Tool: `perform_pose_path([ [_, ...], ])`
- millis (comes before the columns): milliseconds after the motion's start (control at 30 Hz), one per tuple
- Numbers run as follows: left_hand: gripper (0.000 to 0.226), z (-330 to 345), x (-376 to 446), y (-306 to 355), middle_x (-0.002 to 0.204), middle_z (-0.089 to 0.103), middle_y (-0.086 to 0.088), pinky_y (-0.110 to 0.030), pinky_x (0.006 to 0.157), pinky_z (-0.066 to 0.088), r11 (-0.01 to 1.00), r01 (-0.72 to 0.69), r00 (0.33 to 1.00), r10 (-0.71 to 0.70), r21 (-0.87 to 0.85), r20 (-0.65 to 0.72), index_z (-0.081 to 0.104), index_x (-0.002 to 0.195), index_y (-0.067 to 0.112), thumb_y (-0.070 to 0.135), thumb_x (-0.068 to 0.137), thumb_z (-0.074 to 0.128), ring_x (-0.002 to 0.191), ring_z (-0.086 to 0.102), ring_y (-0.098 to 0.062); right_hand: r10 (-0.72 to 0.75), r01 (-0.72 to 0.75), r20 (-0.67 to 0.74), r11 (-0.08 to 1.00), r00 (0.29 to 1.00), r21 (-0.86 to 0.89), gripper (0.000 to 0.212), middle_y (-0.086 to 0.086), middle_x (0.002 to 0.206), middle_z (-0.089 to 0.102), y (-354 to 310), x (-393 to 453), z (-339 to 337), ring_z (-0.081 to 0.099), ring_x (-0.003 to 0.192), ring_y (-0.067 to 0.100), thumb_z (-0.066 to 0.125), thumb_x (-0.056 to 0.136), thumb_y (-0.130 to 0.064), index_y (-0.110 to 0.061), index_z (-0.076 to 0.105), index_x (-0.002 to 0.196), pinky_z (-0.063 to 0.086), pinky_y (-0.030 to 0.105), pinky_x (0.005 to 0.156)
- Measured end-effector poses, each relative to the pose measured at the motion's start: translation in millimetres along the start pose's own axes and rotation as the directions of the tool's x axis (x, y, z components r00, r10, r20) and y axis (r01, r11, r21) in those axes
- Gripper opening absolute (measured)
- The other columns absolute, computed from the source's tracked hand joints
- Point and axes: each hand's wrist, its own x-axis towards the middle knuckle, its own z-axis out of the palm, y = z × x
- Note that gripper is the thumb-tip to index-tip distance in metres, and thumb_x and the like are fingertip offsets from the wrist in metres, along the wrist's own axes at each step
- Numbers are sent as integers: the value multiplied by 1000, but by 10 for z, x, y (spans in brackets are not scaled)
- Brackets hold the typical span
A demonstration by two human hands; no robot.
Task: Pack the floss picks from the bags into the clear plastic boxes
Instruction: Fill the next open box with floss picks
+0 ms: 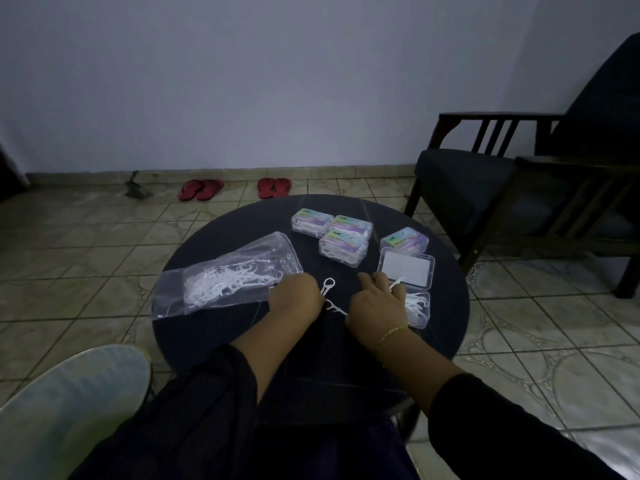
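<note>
Right hand [377, 299] pinches one floss pick [397, 283] over the open clear box [419, 308], which sits at the right edge of the round dark table [194, 327] with a few picks already in it; its lid [407, 267] lies flat just behind. I note the left hand [295, 299] at the mouth of the clear bag [225, 278] of picks along the left edge, knuckles up; I cannot tell its grip. Two loose picks [327, 286] lie between the hands. Four closed, labelled boxes [343, 239] cluster at the far edge. Beyond the table: tiled floor [86, 244], red sandals [201, 189], dark armchair [502, 181].
</note>
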Motion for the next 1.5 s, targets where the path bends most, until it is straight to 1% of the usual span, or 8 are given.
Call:
perform_pose_path([
  [100,18,-38,37,11,102,66,-5,-31,66,44,999,42,999,-42,-19,34,70,99,17,25,87,59,94,62,-23,4,-3,41,1000,999,-22,32,5,146,30,5,14,2,18,135,27,53,90,-32,-17,64,116,20,47,103],
  [267,27,-56,42,60,94,65,-4,-31,64,43,999,37,999,-36,-34,31,69,91,15,40,87,59,89,61,-22,-28,31,83,999,996,-36,40,5,148,27,33,-24,-47,15,137,27,57,87,-39,-15,63,118,21,47,104],
  [467,24,-133,160,108,107,67,-2,-37,81,54,995,73,986,-62,-66,155,71,102,21,35,85,63,95,63,-23,-23,26,64,999,998,-38,36,1,153,23,318,-14,-327,17,137,26,57,87,-45,-23,65,115,24,48,103],
  [633,32,-253,152,98,96,68,2,-33,75,53,992,-113,975,120,-49,187,73,97,21,48,83,62,88,62,-16,-10,13,29,993,1000,-120,36,-1,152,26,658,160,-477,19,137,26,52,91,-46,-27,63,119,25,49,103],
  [767,33,-371,103,90,108,65,11,-28,81,49,970,-240,918,242,-48,313,70,109,30,42,78,73,98,59,-10,-8,21,94,990,996,-143,38,-3,151,28,781,241,-479,18,137,27,55,88,-49,-31,63,121,24,50,105],
  [1133,18,-377,129,170,105,67,4,-28,83,50,961,-275,888,250,12,385,70,100,22,32,85,66,95,61,-13,124,-133,135,989,983,63,29,-5,152,24,1010,27,-321,19,136,26,50,92,-48,-48,57,121,21,47,108],
  [1400,24,-327,54,223,105,67,-5,-33,86,52,971,-236,909,233,-33,345,69,103,12,26,84,67,97,63,-19,63,-65,68,998,996,28,57,-1,158,9,1020,24,-206,12,141,27,50,90,-52,-45,29,142,20,47,109],
  [1500,17,-331,69,203,102,70,-2,-31,85,53,974,-221,913,224,-49,340,74,99,17,24,83,71,94,64,-16,47,-46,86,999,995,-19,47,1,158,9,1005,80,-210,9,142,27,48,90,-53,-44,42,136,19,48,108],
])
